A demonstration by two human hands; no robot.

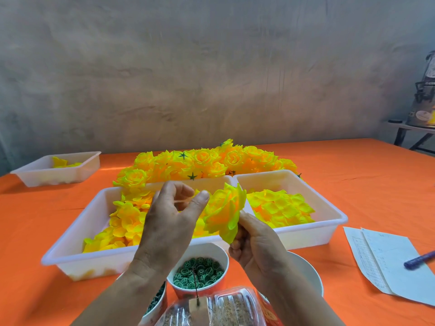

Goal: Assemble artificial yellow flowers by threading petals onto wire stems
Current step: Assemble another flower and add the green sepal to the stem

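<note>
My right hand (253, 243) grips a half-built yellow flower (223, 214) from below, its petals facing left and up. My left hand (171, 215) is raised just left of the flower, thumb and forefinger curled toward each other with a thin pale strand between them; whether they pinch it is unclear. A thin green wire stem (195, 288) stands upright in a block near the bottom edge. Loose yellow petals fill the large white tray (70, 243) and the right tray (329, 208).
Finished yellow flowers (200, 163) are heaped behind the trays. A cup of green ring parts (199, 276) stands below my hands, with a second cup (157, 300) and a clear plastic box (223, 309) nearby. A small tray (56, 170) sits far left. Papers (388, 260) and a pen (419, 260) lie right.
</note>
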